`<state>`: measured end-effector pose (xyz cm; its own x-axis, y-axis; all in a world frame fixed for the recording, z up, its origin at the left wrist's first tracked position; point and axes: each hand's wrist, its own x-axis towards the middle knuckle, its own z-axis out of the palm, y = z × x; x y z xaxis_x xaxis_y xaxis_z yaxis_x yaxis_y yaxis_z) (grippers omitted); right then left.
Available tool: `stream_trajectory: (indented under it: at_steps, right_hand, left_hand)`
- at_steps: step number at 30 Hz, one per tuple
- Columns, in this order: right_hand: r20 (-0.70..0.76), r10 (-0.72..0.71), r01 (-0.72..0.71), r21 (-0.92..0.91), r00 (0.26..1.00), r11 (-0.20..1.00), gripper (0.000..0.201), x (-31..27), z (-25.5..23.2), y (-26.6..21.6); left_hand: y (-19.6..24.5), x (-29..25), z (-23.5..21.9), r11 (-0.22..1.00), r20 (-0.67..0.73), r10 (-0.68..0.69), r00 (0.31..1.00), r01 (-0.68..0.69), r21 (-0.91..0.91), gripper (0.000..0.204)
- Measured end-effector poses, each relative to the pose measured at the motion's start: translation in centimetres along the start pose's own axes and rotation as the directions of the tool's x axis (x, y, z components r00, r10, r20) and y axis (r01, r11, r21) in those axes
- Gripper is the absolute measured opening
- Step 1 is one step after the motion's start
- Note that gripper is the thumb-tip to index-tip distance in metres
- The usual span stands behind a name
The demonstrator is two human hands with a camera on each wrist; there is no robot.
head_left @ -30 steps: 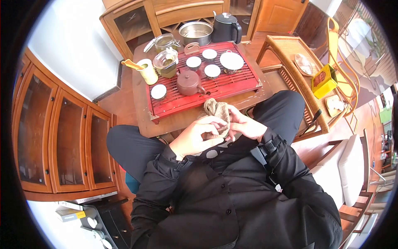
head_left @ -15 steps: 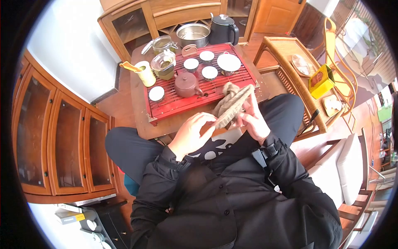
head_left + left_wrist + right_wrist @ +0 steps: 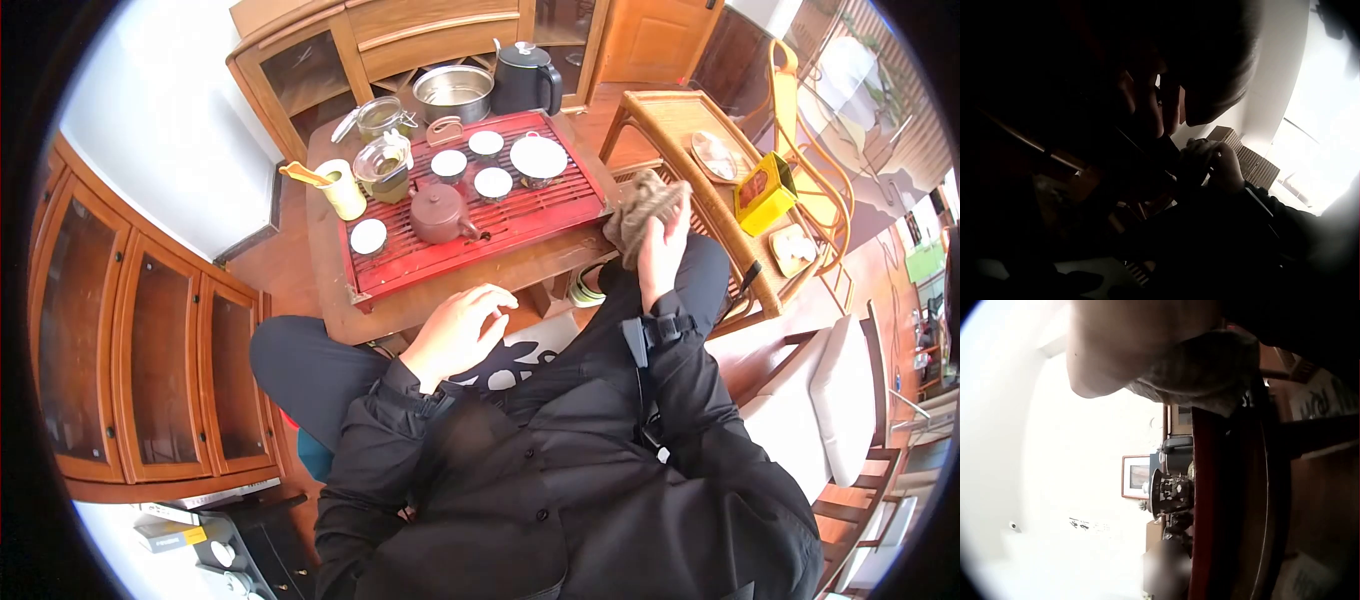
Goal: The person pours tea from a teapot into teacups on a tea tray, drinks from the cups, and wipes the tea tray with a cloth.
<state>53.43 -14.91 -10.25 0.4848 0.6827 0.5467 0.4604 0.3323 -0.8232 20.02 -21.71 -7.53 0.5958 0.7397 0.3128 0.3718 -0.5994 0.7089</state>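
Note:
In the head view, my right hand (image 3: 664,250) grips a bunched brown cloth (image 3: 637,218) above the right knee, off the tea table's right front corner. The same cloth (image 3: 1210,369) appears dark and creased under the hand in the right wrist view. My left hand (image 3: 458,332) is over the lap, its fingers loosely bent with nothing in them. In front of it, a brown clay teapot (image 3: 436,214) stands on the red slatted tea tray (image 3: 480,263). White cups (image 3: 492,184) and a larger lidded bowl (image 3: 538,156) are also on the tray.
A glass pitcher (image 3: 383,168) and a pale tool holder (image 3: 343,190) stand at the left. Behind are a steel basin (image 3: 453,93) and a black kettle (image 3: 526,80). To the right, a rattan cart (image 3: 655,110) carries a yellow tin (image 3: 764,193).
The cloth was between both hands, then was opened out. My right hand has carried it right and up, away from the left hand, which has let go and stays over the lap.

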Motion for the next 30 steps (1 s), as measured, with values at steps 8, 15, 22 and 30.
stream_trajectory:
  at_steps: [8, 15, 22, 30]
  right_hand:
    - [0.345, 0.079, 0.117, -0.514, 0.935, 0.85, 0.072, 1.4, 3.4, 4.9]
    - [0.352, 0.055, 0.19, -0.623, 0.935, 0.759, 0.068, 0.1, 2.3, 2.4]
    - [0.331, 0.076, 0.176, -0.666, 0.94, 0.725, 0.075, -1.5, 1.8, -0.1]
    - [0.288, -0.028, 0.151, -0.414, 0.957, 0.898, 0.058, -3.0, 2.4, -0.8]
  left_hand:
    - [0.0, 0.0, 0.0, 0.999, 0.021, -0.017, 1.0, 0.016, 0.03, 0.022]
    - [-0.2, -0.1, 0.1, 0.999, 0.031, -0.03, 0.999, 0.029, 0.037, 0.022]
    - [0.0, -0.1, -0.1, 0.997, 0.023, -0.063, 0.998, 0.062, 0.037, 0.027]
    - [0.0, -0.3, -0.1, 0.998, 0.015, -0.044, 0.999, 0.044, 0.043, 0.028]
